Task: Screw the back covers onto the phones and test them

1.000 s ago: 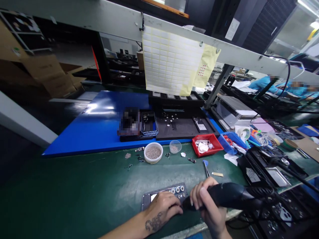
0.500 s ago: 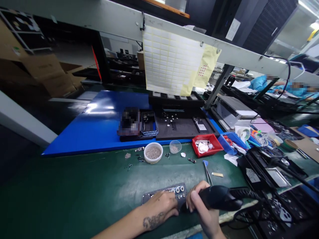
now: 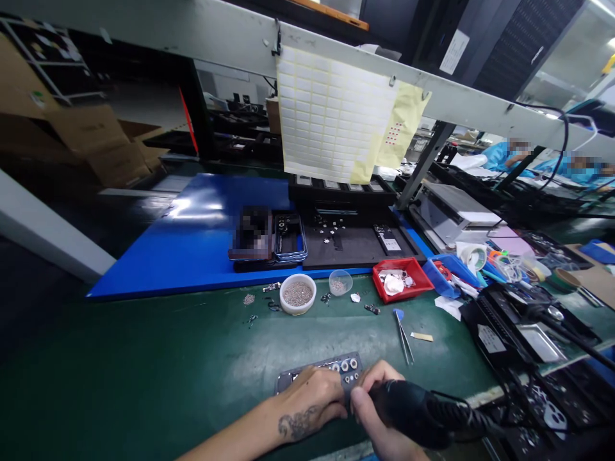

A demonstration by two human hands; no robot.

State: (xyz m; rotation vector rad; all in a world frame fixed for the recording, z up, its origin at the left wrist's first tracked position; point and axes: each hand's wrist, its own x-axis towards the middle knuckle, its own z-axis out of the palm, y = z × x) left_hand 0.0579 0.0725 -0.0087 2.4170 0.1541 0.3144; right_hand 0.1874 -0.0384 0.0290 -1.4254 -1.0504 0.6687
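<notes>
Left hand (image 3: pixel 314 394) lies palm down with its fingers bent and held close together, covering the near middle of a flat, dark-grey rectangular device (image 3: pixel 353 360); whether its fingertips pinch anything cannot be told, as the back of the hand hides them. Right hand (image 3: pixel 377 406) is closed around the front of a thick, black, rounded handheld tool (image 3: pixel 408 406), fingers wrapped over and thumb along the near side, so that the tool's tip is hidden. Left forearm, tattooed near the wrist, reaches in from the lower edge and slants up to the right; the right hand comes up from the bottom, leaning left, its fingers just beside the left hand at the device's right end. That device lies on the dark-green tabletop (image 3: pixel 192 371) near its front edge, with pale round rings (image 3: pixel 344 365) showing at its right end. Compared with a second ago, the tool's rear end and its ribbed black cable (image 3: pixel 464 413) have dropped toward the person, and the right hand has drawn lower. Slim silver tweezers (image 3: pixel 403 339), whose lower ends the right hand then covered, now show in full, well apart from the left hand, which keeps nearly the same place and pose over the device.
</notes>
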